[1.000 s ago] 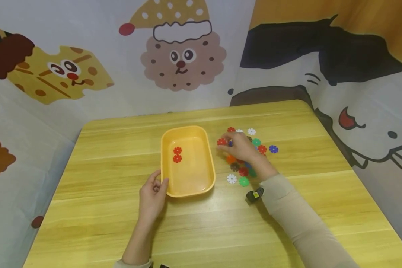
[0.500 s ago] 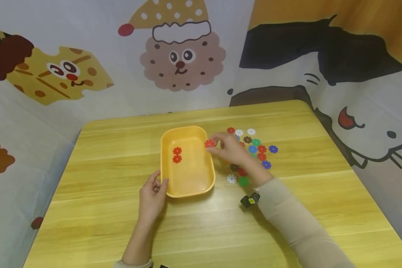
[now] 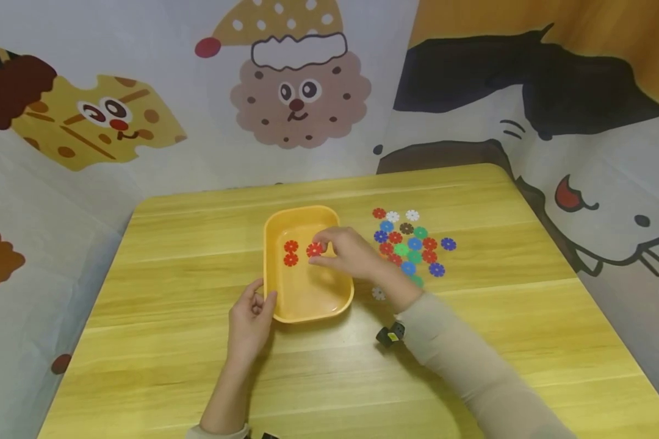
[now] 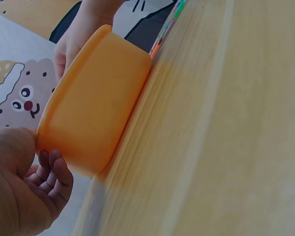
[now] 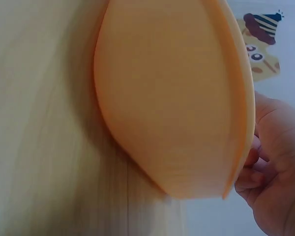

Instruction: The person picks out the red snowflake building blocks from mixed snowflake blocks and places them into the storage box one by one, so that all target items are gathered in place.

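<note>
In the head view an orange-yellow tray [image 3: 307,319] lies on the table, with two red notched discs [image 3: 290,260] inside, one touching the other. My left hand [image 3: 249,323] grips the tray's near left rim, thumb on top; the left wrist view shows my left hand [image 4: 27,182] with its fingers curled against the tray's outer wall [image 4: 98,103]. Over the right part of the tray, my right hand [image 3: 348,253] pinches a red disc [image 3: 313,250] between thumb and finger. In the right wrist view the tray's wall [image 5: 167,98] hides the fingertips and the disc.
To the right of the tray, many coloured discs [image 3: 414,244] are spread on the wooden table [image 3: 159,305]; the right forearm covers part of them. A black device [image 3: 390,334] is at the right wrist. A cloth with cartoon prints [image 3: 170,36] hangs behind the table.
My right hand has picked a red disc from the spread discs and moved left, across the tray's right rim, to above its inside. My left hand and the tray have stayed in place.
</note>
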The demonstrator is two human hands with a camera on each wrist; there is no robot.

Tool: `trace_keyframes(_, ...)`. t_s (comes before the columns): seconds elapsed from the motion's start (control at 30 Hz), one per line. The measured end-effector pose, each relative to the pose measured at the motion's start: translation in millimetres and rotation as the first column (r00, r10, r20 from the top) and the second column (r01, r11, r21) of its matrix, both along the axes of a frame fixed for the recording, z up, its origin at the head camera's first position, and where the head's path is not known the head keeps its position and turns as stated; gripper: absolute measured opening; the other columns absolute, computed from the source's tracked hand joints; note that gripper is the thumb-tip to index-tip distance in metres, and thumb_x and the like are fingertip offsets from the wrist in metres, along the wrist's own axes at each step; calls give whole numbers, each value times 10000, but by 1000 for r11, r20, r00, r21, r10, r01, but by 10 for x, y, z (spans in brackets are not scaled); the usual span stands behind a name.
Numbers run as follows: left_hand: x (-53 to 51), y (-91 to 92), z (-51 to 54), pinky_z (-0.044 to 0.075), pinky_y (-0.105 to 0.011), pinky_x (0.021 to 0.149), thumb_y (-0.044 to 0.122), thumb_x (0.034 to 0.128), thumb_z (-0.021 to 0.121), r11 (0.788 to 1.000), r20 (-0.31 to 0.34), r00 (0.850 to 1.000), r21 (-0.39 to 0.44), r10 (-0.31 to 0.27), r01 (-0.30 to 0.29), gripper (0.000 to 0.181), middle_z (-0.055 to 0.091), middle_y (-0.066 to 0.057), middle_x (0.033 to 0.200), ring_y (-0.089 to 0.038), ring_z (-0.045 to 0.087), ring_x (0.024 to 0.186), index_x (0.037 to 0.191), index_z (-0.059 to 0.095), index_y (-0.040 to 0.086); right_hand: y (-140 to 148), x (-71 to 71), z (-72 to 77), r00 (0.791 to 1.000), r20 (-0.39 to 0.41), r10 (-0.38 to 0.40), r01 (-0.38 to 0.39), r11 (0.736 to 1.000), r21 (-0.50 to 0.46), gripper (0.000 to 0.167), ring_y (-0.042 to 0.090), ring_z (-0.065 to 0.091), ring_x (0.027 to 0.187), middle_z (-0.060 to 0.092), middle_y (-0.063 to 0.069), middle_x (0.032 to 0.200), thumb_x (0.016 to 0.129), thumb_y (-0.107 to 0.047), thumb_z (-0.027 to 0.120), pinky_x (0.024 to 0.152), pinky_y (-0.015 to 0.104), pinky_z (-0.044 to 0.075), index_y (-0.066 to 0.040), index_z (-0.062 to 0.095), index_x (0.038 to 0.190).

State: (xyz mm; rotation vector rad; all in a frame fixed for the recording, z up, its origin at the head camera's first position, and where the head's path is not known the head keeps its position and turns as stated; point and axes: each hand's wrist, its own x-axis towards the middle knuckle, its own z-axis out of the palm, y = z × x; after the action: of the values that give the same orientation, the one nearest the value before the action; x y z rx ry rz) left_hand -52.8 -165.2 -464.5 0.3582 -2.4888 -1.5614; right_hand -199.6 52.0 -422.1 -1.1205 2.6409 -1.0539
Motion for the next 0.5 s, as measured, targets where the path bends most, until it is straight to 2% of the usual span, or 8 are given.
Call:
trace_keyframes(0.13, -2, -2, -7, 419, -207, 512, 133, 996, 652, 1000, 3, 1000, 4, -2, 2, 440, 567, -79, 762, -137, 496, 610, 1385, 548, -44, -101, -6, -10, 999, -28, 29, -29, 999, 15, 376, 235, 625, 794, 692, 12, 963, 894, -333, 794, 765, 298, 504, -62, 709, 1141)
trace_keyframes(0.27, 3, -2, -14, 414, -209, 504, 145, 1003, 645, 1000, 5, 1000, 11, -12, 12, 437, 566, -76, 763, -124, 491, 601, 1385, 547, -43, -179, -27, -59, 998, -32, 46, -44, 998, 44, 392, 227, 652, 882, 712, 51, 1025, 892, -321, 797, 813, 305, 518, -41, 703, 1151)
trace_keyframes(0.5, -3, 4, -41, 413, -207, 499, 127, 994, 657, 1000, -5, 1000, 6, -4, 4, 428, 565, -76, 753, -129, 493, 592, 1380, 558, -29, -278, -44, -92, 998, -29, 63, -61, 995, 83, 382, 171, 624, 879, 715, 60, 1041, 896, -308, 794, 836, 307, 522, -32, 701, 1144)
